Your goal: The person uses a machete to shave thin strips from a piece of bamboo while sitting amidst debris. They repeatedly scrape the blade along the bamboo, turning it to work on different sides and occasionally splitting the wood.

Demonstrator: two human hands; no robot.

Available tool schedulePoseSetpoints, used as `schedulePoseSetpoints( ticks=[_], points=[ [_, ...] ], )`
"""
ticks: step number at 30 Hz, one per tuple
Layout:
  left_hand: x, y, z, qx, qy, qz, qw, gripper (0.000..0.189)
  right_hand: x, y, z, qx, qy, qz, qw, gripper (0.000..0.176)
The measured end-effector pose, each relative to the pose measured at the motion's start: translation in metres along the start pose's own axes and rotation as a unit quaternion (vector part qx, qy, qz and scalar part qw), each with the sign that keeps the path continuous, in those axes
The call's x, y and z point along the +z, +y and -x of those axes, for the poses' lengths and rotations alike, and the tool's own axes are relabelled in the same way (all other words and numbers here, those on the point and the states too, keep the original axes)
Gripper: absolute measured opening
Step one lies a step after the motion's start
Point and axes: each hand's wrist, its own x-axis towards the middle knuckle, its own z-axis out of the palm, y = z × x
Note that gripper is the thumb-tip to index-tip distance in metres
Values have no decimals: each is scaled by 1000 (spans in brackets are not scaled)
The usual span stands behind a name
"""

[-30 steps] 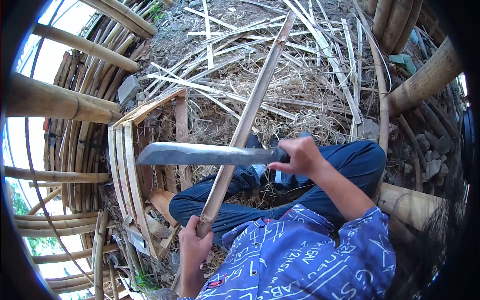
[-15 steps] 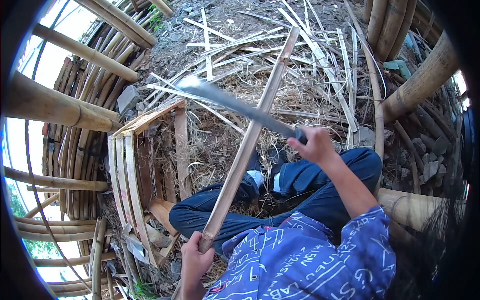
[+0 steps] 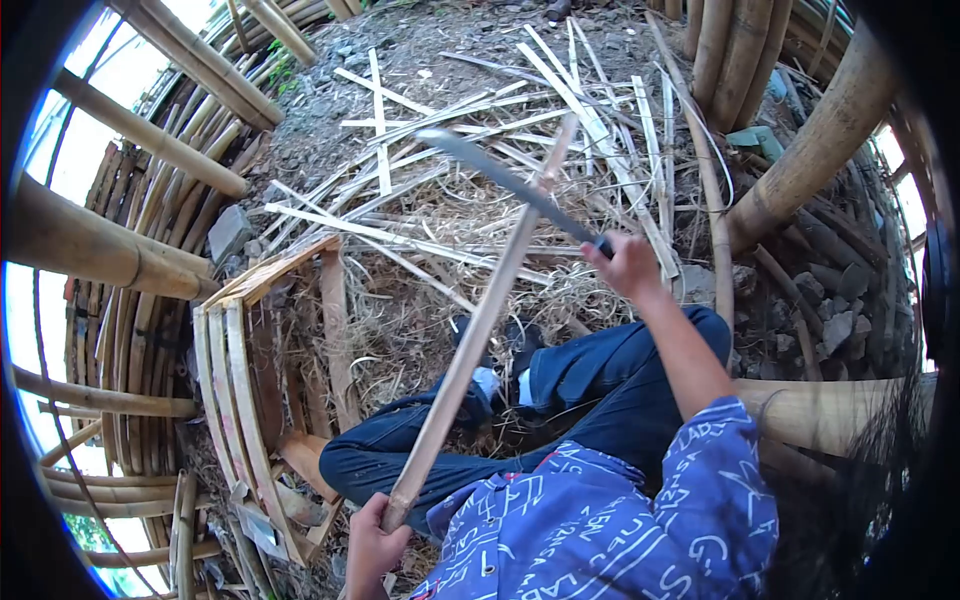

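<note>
My left hand is closed around the near end of a long split bamboo strip, which slants up and away across my legs. In my right hand is the dark handle of a machete. Its long blade crosses the strip near the far end, where a pale patch shows on the bamboo, and its tip points to the upper left. Blue trousers lie folded beneath the strip.
A wooden crate stands to my left. Thin bamboo strips and curly shavings litter the ground ahead. Thick bamboo poles rise on both sides, with rubble at the right and a grey block at the left.
The machete has moved farther along the strip toward its far end, with my right hand raised. My left hand keeps its hold on the near end. The whole view has shifted a little.
</note>
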Motion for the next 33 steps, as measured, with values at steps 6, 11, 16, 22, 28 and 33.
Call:
schedulePoseSetpoints(
  ticks=[6,11,16,22,28,33],
  points=[
    [5,19,-20,18,48,76,996,17,9,-65,54,-148,-29,-121,981,55],
    [17,18,-41,70,18,64,995,16,11,-128,91,-173,-123,-197,957,51],
    [37,39,-50,58,97,27,993,21,21,-165,124,-191,-154,-189,951,58],
    [35,36,-54,72,106,-55,990,27,25,-155,112,-239,-132,-121,954,60],
    [24,36,-40,45,67,-34,996,30,29,-108,72,-96,-80,-59,990,57],
    [35,22,-38,44,52,-53,996,29,36,-76,52,-24,-80,-46,995,64]
  ],
)
